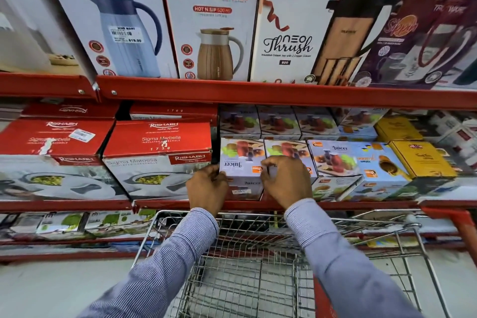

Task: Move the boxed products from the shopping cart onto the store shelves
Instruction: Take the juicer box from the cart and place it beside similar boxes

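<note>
A small Juicer box (pixel 241 162) with fruit pictures stands at the front of the middle red shelf (pixel 361 205), its label upside down. My left hand (pixel 206 188) grips its left edge and my right hand (pixel 286 179) holds its right edge, where it meets a second Juicer box (pixel 286 148). More Juicer boxes (pixel 333 157) line the shelf to the right and behind. The wire shopping cart (pixel 258 266) sits below my arms; the part of its basket that shows holds no boxes.
Red Rishabh casserole boxes (pixel 160 142) stand directly left of the Juicer box. Yellow boxes (pixel 420 160) sit at the right. Tall jug boxes (pixel 214 26) fill the upper shelf. Flat boxes (pixel 64 222) lie on the lower shelf. The cart's red handle (pixel 462 224) is at right.
</note>
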Available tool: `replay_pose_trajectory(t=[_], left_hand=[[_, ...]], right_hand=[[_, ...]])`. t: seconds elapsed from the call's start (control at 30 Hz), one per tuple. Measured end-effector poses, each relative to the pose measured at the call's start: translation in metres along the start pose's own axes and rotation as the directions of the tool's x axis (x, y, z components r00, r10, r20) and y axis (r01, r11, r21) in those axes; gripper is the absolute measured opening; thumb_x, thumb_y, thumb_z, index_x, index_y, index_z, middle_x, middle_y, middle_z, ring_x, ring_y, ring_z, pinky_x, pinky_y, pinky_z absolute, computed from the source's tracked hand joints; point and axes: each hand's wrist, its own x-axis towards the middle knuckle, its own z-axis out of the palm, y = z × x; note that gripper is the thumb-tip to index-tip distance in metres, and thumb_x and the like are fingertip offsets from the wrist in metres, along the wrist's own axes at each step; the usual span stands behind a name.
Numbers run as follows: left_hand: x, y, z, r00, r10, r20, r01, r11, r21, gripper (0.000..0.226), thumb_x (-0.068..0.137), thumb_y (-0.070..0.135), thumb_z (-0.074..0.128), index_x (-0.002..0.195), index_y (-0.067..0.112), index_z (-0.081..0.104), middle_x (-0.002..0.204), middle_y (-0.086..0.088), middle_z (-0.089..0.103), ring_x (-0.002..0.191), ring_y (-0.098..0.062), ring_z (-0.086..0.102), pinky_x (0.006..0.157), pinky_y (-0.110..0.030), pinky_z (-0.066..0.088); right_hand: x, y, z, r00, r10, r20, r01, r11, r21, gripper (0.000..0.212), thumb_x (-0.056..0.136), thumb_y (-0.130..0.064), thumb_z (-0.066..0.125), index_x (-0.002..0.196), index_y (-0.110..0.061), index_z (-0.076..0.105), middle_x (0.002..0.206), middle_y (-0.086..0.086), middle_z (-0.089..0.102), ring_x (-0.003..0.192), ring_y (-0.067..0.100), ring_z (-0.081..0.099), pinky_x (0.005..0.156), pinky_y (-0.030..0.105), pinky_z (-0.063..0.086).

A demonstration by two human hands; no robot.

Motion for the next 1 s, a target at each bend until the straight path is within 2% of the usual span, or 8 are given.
replay_pose_trajectory(t=[0.13,0.2,0.3,0.47,0.67,0.77,0.9,1.0], left_hand=[[0.002,0.001,0.0,1.0,-0.024,-0.005,0.024,1.0,-0.019,0.027,0.083,0.017,0.066,0.108,0.016,0.073,0.094,-0.006,0.079,0.082,-0.018,0.073,0.08,-0.019,0.049],[0.003,0.001,0.0,1.0,-0.029,-0.011,0.029,0.999,-0.012,0.025,0.083,0.018,0.066,0.107,0.015,0.074,0.093,-0.007,0.079,0.082,-0.019,0.074,0.079,-0.018,0.046],[0.004,0.002,-0.002,0.999,-0.035,-0.016,0.035,0.999,-0.018,0.024,0.084,0.02,0.066,0.106,0.015,0.074,0.093,-0.007,0.079,0.082,-0.018,0.073,0.08,-0.017,0.045],[0.004,0.0,-0.002,1.0,-0.007,-0.026,0.006,1.0,-0.029,0.025,0.084,0.022,0.067,0.108,0.015,0.074,0.092,-0.007,0.079,0.071,-0.008,0.064,0.083,-0.02,0.051],[-0.004,-0.002,-0.002,0.999,0.044,-0.023,-0.045,0.998,-0.042,0.026,0.087,0.016,0.067,0.112,0.011,0.071,0.1,-0.007,0.078,0.075,-0.015,0.071,0.078,-0.032,0.06],[-0.007,-0.002,-0.003,0.998,0.059,-0.018,-0.06,0.997,-0.048,0.026,0.088,0.013,0.066,0.113,0.012,0.071,0.104,-0.006,0.077,0.081,-0.016,0.072,0.079,-0.031,0.059],[-0.006,0.0,-0.006,0.999,0.049,0.0,-0.049,0.997,-0.06,0.026,0.089,0.015,0.064,0.114,0.013,0.07,0.104,-0.006,0.077,0.079,-0.009,0.065,0.077,-0.02,0.051],[-0.007,0.0,-0.014,0.998,0.046,0.031,-0.043,0.996,-0.079,0.024,0.088,0.019,0.066,0.111,0.013,0.072,0.1,-0.005,0.078,0.077,-0.009,0.067,0.081,-0.025,0.056]], right_hand=[[0.039,0.005,-0.01,0.922,-0.136,0.363,0.211,0.961,-0.176,0.086,0.072,-0.055,0.071,0.143,-0.016,0.043,0.147,0.007,0.048,0.136,0.031,0.039,0.111,0.043,0.038],[0.057,0.008,-0.011,0.873,-0.143,0.466,0.275,0.934,-0.229,0.105,0.066,-0.063,0.073,0.149,-0.015,0.03,0.157,0.007,0.033,0.144,0.03,0.029,0.116,0.046,0.032],[0.073,0.01,-0.009,0.823,-0.145,0.549,0.332,0.907,-0.259,0.12,0.059,-0.069,0.074,0.152,-0.013,0.023,0.161,0.009,0.026,0.148,0.03,0.024,0.12,0.047,0.026],[0.084,0.015,-0.008,0.814,-0.178,0.553,0.359,0.903,-0.238,0.126,0.049,-0.075,0.075,0.15,-0.016,0.028,0.157,0.008,0.034,0.142,0.029,0.035,0.115,0.043,0.035],[0.086,0.015,-0.007,0.833,-0.222,0.506,0.378,0.897,-0.229,0.13,0.041,-0.074,0.079,0.146,-0.014,0.032,0.149,0.01,0.043,0.133,0.03,0.044,0.111,0.042,0.038],[0.085,0.012,-0.007,0.836,-0.224,0.5,0.382,0.892,-0.239,0.13,0.041,-0.073,0.079,0.146,-0.013,0.033,0.149,0.011,0.043,0.133,0.03,0.043,0.111,0.042,0.038],[0.079,0.011,-0.005,0.837,-0.224,0.5,0.391,0.883,-0.258,0.124,0.05,-0.07,0.078,0.149,-0.013,0.029,0.154,0.011,0.036,0.139,0.031,0.035,0.115,0.041,0.031],[0.071,0.009,-0.004,0.843,-0.209,0.496,0.369,0.895,-0.251,0.123,0.055,-0.07,0.075,0.151,-0.014,0.023,0.159,0.009,0.029,0.145,0.03,0.027,0.119,0.042,0.026]])
